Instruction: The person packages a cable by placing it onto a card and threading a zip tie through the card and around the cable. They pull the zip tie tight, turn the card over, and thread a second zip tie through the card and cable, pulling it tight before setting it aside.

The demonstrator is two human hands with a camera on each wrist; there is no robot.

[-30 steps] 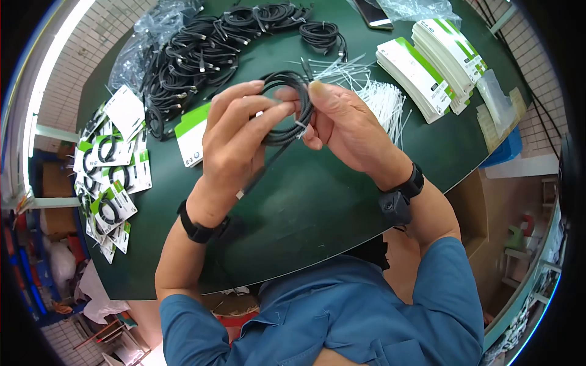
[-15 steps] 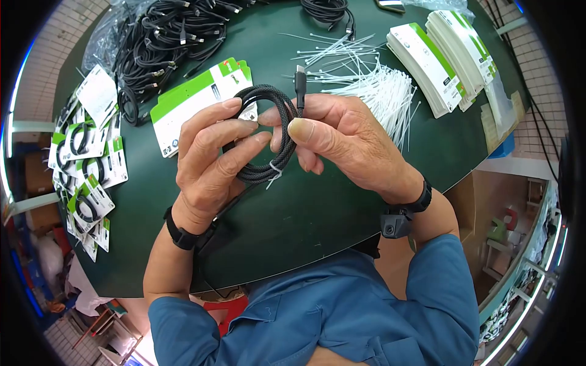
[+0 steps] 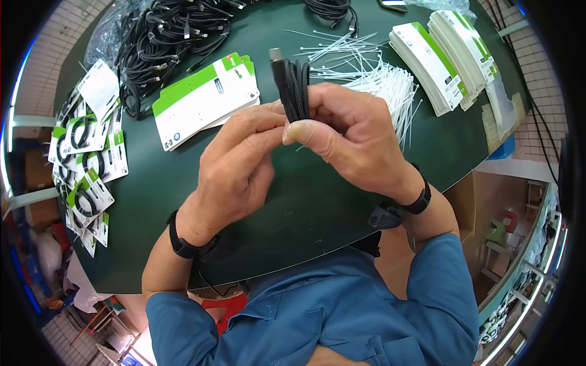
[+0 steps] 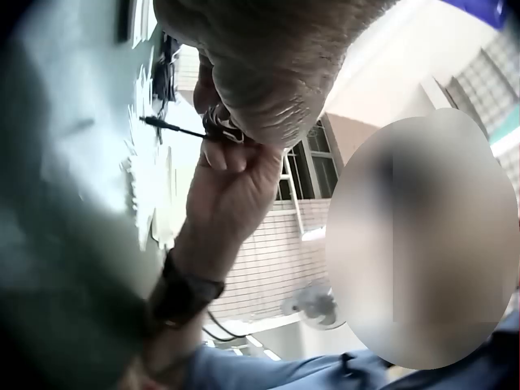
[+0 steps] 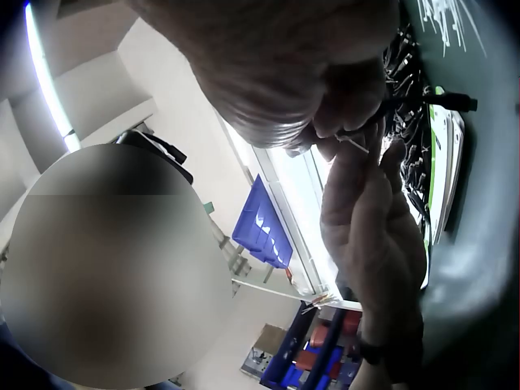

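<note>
A coiled black braided cable point(image 3: 298, 90) is held up over the table in the head view, seen edge-on. Its metal-tipped connector point(image 3: 276, 56) points up and away from the body. My right hand point(image 3: 357, 131) pinches the coil between thumb and fingers. From the other side my left hand point(image 3: 238, 165) grips its lower part with curled fingers, which hide much of it. In the right wrist view the white tail of a cable tie point(image 5: 353, 145) sticks out between the hands. The left wrist view shows a cable end point(image 4: 162, 123) jutting out beyond the fingers.
White-and-green cards point(image 3: 207, 100) lie stacked behind my left hand; more card stacks point(image 3: 427, 70) stand at right. White cable ties point(image 3: 384, 91) spread beyond my right hand. Bundled black cables point(image 3: 177, 36) heap at the back left. Carded cables point(image 3: 85, 152) pile at the left edge.
The coil has turned from showing its round loop to edge-on, its connector now upright at its left side. My left hand has moved in against it, and the tie loop is now hidden in the head view.
</note>
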